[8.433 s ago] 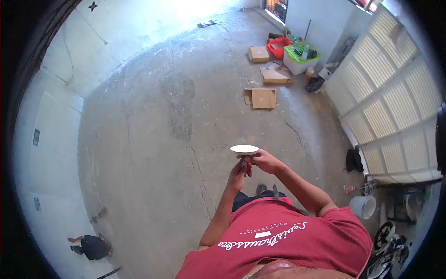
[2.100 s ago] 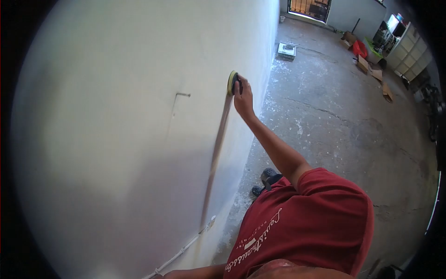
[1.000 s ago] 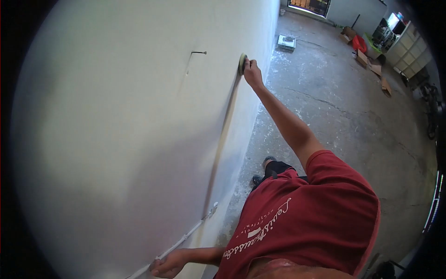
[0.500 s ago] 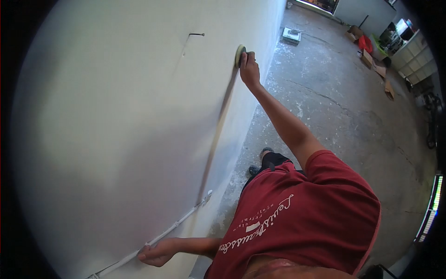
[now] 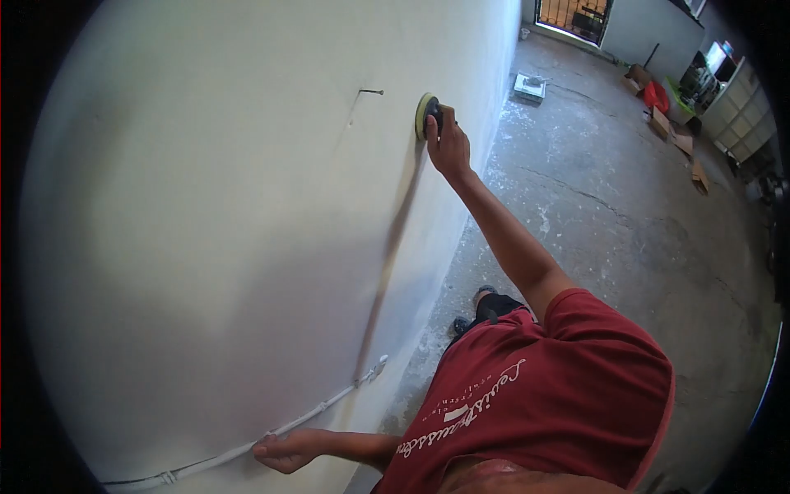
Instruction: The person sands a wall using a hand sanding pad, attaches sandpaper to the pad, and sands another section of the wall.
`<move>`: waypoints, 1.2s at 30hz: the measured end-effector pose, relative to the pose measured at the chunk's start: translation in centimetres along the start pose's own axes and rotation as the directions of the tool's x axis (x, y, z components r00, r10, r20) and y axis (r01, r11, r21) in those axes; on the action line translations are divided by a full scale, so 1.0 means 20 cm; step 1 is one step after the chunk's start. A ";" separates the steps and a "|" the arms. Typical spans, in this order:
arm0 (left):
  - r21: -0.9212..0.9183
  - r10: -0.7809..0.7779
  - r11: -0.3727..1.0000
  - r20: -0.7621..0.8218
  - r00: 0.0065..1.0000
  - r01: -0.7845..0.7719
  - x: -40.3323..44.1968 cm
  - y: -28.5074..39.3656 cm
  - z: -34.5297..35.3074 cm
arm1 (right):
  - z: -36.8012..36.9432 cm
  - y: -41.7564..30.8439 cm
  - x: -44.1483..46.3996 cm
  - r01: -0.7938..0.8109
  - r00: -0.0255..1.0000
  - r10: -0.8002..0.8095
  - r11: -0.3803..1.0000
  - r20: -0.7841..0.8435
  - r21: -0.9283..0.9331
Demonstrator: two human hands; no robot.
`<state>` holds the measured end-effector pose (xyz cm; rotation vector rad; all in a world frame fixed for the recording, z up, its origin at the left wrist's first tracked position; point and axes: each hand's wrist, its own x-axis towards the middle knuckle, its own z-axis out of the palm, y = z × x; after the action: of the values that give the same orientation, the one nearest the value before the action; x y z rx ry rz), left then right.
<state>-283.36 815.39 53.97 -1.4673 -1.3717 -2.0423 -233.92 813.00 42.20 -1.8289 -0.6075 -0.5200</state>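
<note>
My right hand (image 5: 449,146) is wrapped round the dark back of a round pad (image 5: 425,117) with a yellow-green rim. The pad lies with its face against or very close to the white wall (image 5: 206,206). A nail (image 5: 372,91) sticks out of the wall to the left of the pad. Low on the wall, my left hand (image 5: 288,450) has its fingers curled beside a white pipe (image 5: 317,409); whether it touches the pipe or holds anything small is hidden.
A box-like object (image 5: 529,88) stands on the grey floor (image 5: 568,222) near the wall. Farther back are flattened cardboard (image 5: 661,123), a red item (image 5: 656,96), a green-rimmed bin (image 5: 680,99) and a barred opening (image 5: 573,18).
Since the oldest frame, the view has turned to the wall and my hands are far apart. In the latest frames the right hand shifts with the pad along the wall; the left stays by the pipe.
</note>
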 end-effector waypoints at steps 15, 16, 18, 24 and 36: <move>-0.055 0.085 0.995 0.056 0.995 -0.082 0.01 -0.09 -0.04 | 0.03 0.18 0.21 -0.207 0.978 0.209 0.970 0.002 -0.127; -0.066 0.107 0.993 0.077 0.991 -0.102 0.01 -0.10 -0.03 | 0.00 0.12 0.20 -0.130 0.991 0.134 0.984 0.027 -0.119; -0.047 0.076 0.996 0.047 0.996 -0.074 0.01 -0.08 -0.01 | -0.04 0.02 0.14 0.052 0.998 -0.052 0.999 0.021 -0.016; -0.026 0.078 0.997 0.050 0.996 -0.076 0.02 -0.08 -0.02 | 0.04 0.15 0.21 -0.266 0.964 0.264 0.956 -0.029 -0.124; -0.059 0.081 0.995 0.051 0.995 -0.078 0.01 -0.10 -0.02 | -0.04 0.03 0.01 -0.034 0.996 0.033 0.999 0.086 0.008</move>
<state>-285.03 816.23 52.97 -1.5850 -1.2631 -2.0216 -233.39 812.15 42.05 -1.8563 -0.6348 -0.4170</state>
